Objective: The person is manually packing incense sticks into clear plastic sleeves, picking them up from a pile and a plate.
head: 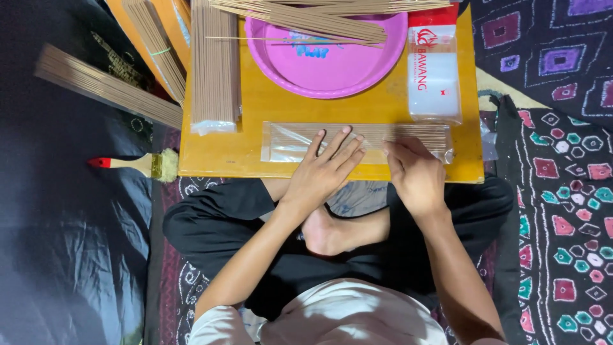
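Two hands on one clear sleeve of thin brown sticks (357,142), lying flat and crosswise near the front edge of the low yellow table (255,105). Left hand (322,167) is spread flat, fingers apart, palm pressing the sleeve's middle down, which looks like a way to stop it sliding and keep the sticks in one layer. Right hand (415,171) has its fingers curled in at the sleeve's right portion, touching it; can't tell if it actually pinches the plastic or only rests on it, since the fingertips are hidden. Supplies sit within arm's reach, likely by design: pink round tray (332,70) at the back with loose sticks (306,19) laid across it, another filled sleeve (215,64) standing lengthwise to its left, a stack of empty clear bags with a red header (434,70) on the right. More bundled sticks (105,86) lie off the table to the left on the dark cloth (64,223). Red-handled paintbrush (137,164) rests just beside the table's left front corner, bristles toward it. Person sits cross-legged, knees under the table edge, so the work stays close to the body.
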